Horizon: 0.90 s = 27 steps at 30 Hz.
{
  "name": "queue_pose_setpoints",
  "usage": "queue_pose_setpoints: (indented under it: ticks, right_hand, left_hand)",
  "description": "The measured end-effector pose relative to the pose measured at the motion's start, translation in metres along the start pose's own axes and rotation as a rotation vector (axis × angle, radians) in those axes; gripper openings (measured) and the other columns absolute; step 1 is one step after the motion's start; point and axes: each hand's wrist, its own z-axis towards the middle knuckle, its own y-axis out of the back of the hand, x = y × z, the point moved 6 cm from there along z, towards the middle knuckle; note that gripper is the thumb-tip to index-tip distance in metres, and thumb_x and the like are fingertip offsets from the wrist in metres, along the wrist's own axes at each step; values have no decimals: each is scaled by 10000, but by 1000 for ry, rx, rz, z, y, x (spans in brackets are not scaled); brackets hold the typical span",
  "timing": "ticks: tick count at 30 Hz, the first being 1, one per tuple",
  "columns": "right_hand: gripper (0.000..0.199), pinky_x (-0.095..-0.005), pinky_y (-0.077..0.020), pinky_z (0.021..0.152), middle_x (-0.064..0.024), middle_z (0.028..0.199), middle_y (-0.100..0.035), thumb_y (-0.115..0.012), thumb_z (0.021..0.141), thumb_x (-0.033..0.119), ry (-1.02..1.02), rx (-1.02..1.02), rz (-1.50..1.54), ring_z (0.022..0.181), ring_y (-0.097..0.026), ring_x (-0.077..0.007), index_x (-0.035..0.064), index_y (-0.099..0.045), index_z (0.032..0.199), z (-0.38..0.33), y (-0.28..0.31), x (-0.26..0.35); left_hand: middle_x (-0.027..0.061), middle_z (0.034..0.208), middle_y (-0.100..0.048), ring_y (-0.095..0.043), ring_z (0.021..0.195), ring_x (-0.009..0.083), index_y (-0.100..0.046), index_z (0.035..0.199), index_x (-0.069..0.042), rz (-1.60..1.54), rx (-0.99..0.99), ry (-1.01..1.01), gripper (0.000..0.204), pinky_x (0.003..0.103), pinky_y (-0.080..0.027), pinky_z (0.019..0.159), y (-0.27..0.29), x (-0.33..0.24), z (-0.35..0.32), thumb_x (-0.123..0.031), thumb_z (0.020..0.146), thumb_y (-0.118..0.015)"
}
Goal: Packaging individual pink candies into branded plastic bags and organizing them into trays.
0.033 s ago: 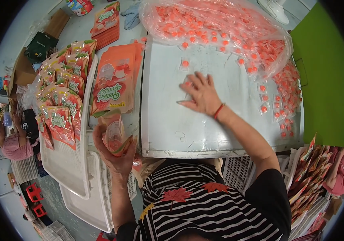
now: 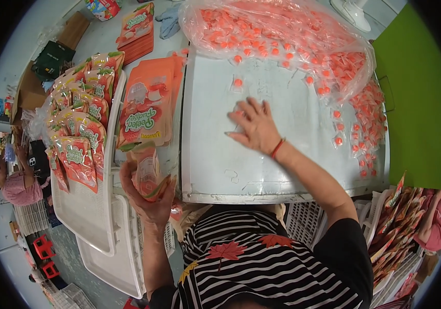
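standing over a white metal tray (image 2: 220,170), the person works with both hands at once. the right hand (image 2: 254,126) lies flat on the tray, palm down, fingers spread wide, covering a few small wrapped orange sweets (image 2: 237,83) of the kind scattered just above it; a red band sits on that wrist. the left hand (image 2: 145,193) is curled around an orange stand-up pouch (image 2: 147,172), gripping it from below with the pouch upright and its top open, just off the tray's left edge.

more of the wrapped sweets spill from a big clear plastic bag (image 2: 282,36) at the far end of the tray and trail down its right side. a flat stack of empty orange pouches (image 2: 145,105) lies just left of the tray, touching its edge. further left, a white plastic tray (image 2: 84,216) carries rows of filled pouches (image 2: 78,129) overlapping one another. on the far left another person in a pink top (image 2: 19,188) sits well apart, and at the right edge someone in a red sleeve (image 2: 439,221) is beside more pouches.
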Motion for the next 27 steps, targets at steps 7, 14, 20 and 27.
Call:
queue_pose_setpoints:
  ticks: [7, 14, 20, 27]
  right_hand:
    - [507, -605, -340, 952, -179, 1277, -458, -643, 805, 432, 38, -17, 137, 1208, -411, -400, 155, -551, 1220, -12, -1, 72]
    - [460, -509, -367, 979, -233, 1287, -469, -625, 835, 298, -256, -357, 115, 1174, -449, -418, 61, -527, 1217, 84, 23, -109]
    - [482, -483, -364, 987, -229, 1279, -465, -580, 852, 375, -365, -263, -91, 1162, -445, -417, 61, -529, 1213, 129, -2, -151]
    - [453, -498, -335, 1004, -178, 1263, -476, -602, 845, 333, -159, -186, -53, 1158, -431, -428, 52, -535, 1194, 88, -22, -79]
  left_hand:
    - [177, 1260, -437, -467, 1143, 318, -251, 1392, -3, -34, 11, -11, 998, 406, -374, 994, -5, 1, 6, -30, 564, -807]
    - [189, 1282, -429, -461, 1159, 329, -248, 1399, 19, -4, -7, 1, 995, 416, -368, 1003, 1, 2, 7, -56, 580, -807]
    - [192, 1293, -425, -458, 1165, 325, -249, 1398, 27, 25, -6, 26, 993, 412, -369, 1004, -2, 10, 13, -55, 583, -811]
    - [196, 1280, -434, -469, 1152, 325, -242, 1400, 28, 14, 0, 66, 1010, 406, -381, 992, -2, 16, 18, -48, 575, -819]
